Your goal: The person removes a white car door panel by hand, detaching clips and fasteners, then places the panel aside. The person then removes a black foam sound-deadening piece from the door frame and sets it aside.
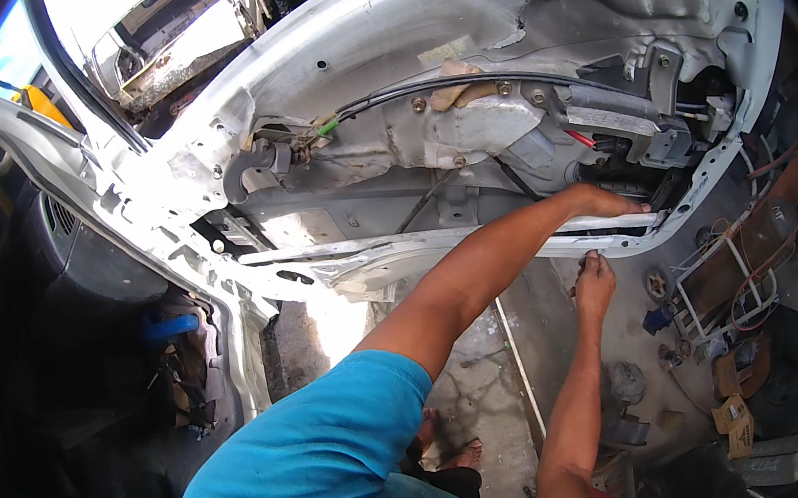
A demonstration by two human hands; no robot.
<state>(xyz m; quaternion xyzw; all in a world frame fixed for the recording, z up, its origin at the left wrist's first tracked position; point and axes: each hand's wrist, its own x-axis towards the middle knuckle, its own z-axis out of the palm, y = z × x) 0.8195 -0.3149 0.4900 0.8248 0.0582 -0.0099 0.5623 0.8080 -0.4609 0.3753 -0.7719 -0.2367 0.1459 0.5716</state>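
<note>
A white vehicle door shell (372,16) stands before me, its inner side bare and full of openings. My left hand (607,202) reaches across into the right end of the long cavity, just above the white lower rail (456,235). Its fingers are bent together near the right end of the rail, and their grip is mostly hidden. Below the door's outer lower edge is my right hand (595,281), fingers closed in a pinch with the tips up at the edge. Whatever sits between them is too small to make out.
A black cable (488,77) arches over the cavity beside a small red-handled piece (580,138). On the right stand a white metal frame (728,285) and cardboard boxes (734,422). The dark vehicle interior (77,276) lies left, and my bare feet (462,456) are on concrete.
</note>
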